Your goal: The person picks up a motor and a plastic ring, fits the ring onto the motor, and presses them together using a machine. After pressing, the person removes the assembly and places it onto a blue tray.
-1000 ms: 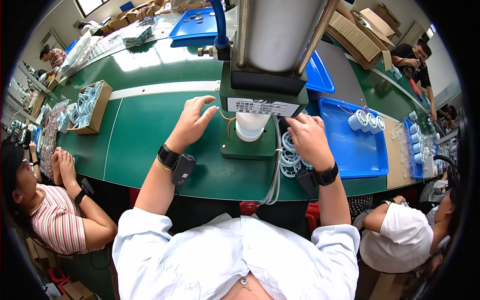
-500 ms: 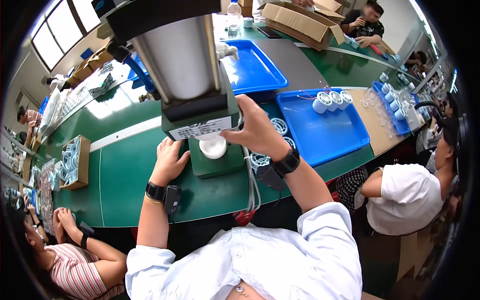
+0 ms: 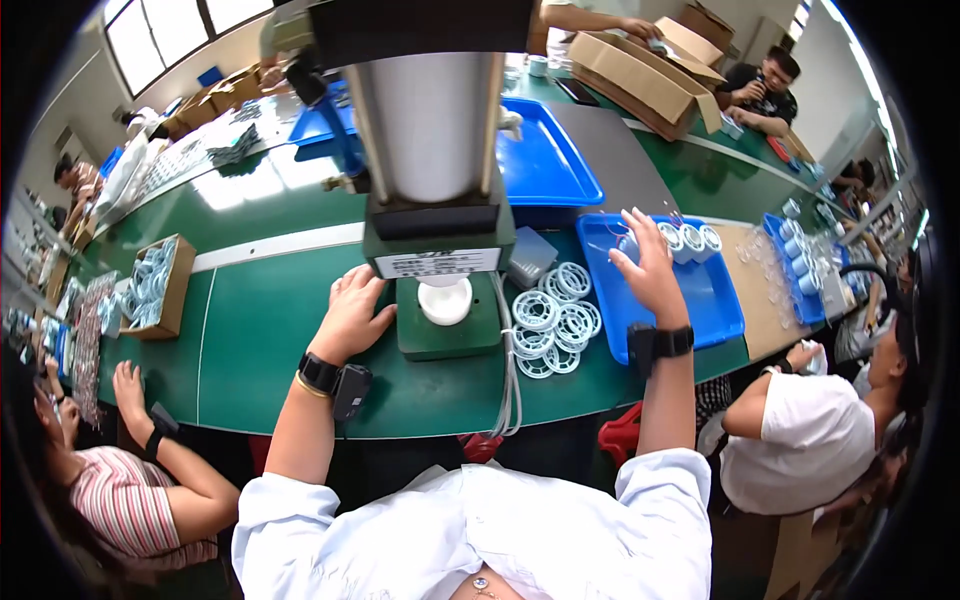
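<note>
In front of me stands a green bench press [image 3: 436, 345] with a large metal cylinder. A white round cup-like part [image 3: 446, 302] sits on its base under the head. My left hand [image 3: 352, 315] lies beside the press base, fingers stretched out, holding nothing. My right hand [image 3: 652, 272] is over the blue tray [image 3: 640, 325], fingers apart and reaching toward white cylindrical housings [image 3: 690, 242] with thin red wires. One pale blue part shows just left of its fingers; whether they touch it I cannot tell.
Pale blue rings [image 3: 553, 322] lie piled right of the press by grey cables [image 3: 508, 385] and a clear box [image 3: 532, 257]. Another blue tray [image 3: 550, 160] is behind. A carton [image 3: 165, 290] holds blue parts at left. Co-workers sit on both sides.
My right hand has left the press head and moved right, over the blue tray, with its fingers now spread. My left hand stays beside the press. The view has shifted slightly.
</note>
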### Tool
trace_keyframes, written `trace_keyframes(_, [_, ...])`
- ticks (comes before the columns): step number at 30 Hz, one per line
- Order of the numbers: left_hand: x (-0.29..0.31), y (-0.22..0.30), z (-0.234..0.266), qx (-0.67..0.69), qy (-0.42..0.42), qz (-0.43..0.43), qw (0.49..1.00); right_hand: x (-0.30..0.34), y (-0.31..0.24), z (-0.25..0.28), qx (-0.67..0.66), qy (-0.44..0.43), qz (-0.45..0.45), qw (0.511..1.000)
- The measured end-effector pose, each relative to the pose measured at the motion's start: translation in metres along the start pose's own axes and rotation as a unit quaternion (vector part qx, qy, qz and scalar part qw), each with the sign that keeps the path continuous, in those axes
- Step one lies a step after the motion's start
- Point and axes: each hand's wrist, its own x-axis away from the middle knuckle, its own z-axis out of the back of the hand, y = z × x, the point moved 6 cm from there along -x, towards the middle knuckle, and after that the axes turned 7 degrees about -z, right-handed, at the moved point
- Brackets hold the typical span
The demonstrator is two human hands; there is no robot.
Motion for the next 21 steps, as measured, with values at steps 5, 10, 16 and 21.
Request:
trace_keyframes(5, [-0.003, -0.001, -0.010, -0.021, 0.034, -0.037, 0.999, 0.039, -0.033, -0.017, -0.200, -0.073, 0.026, 0.977])
trace_keyframes(10, [0.002, -0.002, -0.009, -0.008, 0.023, -0.026, 0.999, 0.043, -0.047, -0.023, -0.215, -0.121, -0.008, 0.969])
trace_keyframes(16, [0.006, 0.005, -0.004, 0.002, 0.007, -0.031, 0.999, 0.067, -0.064, -0.033, -0.074, -0.109, 0.057, 0.990])
trace_keyframes(21, [0.005, 0.007, -0.004, 0.003, -0.003, -0.024, 1.000, 0.064, -0.057, -0.031, -0.170, -0.097, 0.001, 0.981])
